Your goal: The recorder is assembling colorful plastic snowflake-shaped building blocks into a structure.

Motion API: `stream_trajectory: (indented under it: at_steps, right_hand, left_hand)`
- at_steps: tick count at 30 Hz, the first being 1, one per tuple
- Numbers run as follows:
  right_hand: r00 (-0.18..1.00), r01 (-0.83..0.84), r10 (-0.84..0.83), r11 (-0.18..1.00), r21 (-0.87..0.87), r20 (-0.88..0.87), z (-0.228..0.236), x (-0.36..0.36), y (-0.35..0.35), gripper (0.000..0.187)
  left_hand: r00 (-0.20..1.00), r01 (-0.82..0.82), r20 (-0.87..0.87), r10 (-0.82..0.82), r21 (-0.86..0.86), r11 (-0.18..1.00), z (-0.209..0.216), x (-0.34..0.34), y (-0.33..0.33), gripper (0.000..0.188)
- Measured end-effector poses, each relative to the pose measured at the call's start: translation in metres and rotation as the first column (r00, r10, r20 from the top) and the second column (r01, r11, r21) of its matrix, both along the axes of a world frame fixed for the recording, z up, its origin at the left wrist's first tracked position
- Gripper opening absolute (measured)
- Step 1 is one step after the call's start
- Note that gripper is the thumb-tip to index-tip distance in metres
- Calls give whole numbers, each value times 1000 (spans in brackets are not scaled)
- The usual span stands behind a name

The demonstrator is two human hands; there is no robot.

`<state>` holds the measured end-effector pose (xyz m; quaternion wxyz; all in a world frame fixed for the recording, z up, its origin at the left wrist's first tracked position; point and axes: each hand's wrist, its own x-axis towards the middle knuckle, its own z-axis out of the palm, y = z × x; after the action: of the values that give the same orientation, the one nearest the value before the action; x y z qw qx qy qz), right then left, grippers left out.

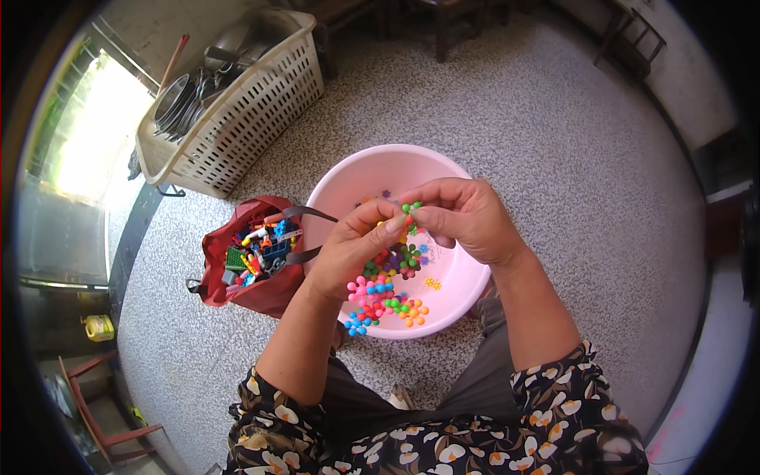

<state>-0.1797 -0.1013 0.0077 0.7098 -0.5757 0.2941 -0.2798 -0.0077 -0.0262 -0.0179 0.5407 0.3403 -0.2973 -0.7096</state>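
Note:
Over a pink plastic basin (356, 178), my left hand (348, 245) and my right hand (467, 218) meet fingertip to fingertip. Between them they pinch a small green bobbled plastic connector piece (410, 208). Hanging below the hands is a joined cluster of colourful bobbled pieces (384, 297) in pink, blue, red, green and orange, which reaches down to the basin's near rim. A few loose small pieces, such as a yellow piece (432, 283), lie on the basin floor.
A red cloth bag (265, 297) full of mixed building bricks stands on the speckled floor just left of the basin. A cream slatted basket (253, 103) holding metal dishes sits further back left. Chair legs (443, 32) stand at the top. My knees are below the basin.

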Motion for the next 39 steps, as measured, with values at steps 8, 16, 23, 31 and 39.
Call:
stream_trajectory:
  at_steps: [8, 16, 23, 31, 39]
  right_hand:
    - [986, 93, -100, 994, 55, 130, -7, 3, 2, 14]
    - [994, 91, -96, 991, 93, 49, -6, 4, -1, 13]
    - [997, -75, 77, 994, 83, -11, -5, -4, -7, 13]
    - [881, -51, -219, 837, 545, 419, -13, -12, -25, 24]
    - [999, 35, -35, 986, 164, 1, -8, 15, 1, 30]
  left_hand:
    - [1000, 18, 0, -18, 127, 992, 8, -2, -3, 16]
    - [996, 81, 34, -88, 160, 984, 7, 4, -6, 17]
    - [931, 344, 83, -356, 130, 930, 19, 12, -3, 14]
    - [980, 106, -191, -59, 245, 964, 1, -1, -2, 19]
    - [988, -94, -100, 115, 196, 976, -3, -1, -2, 19]
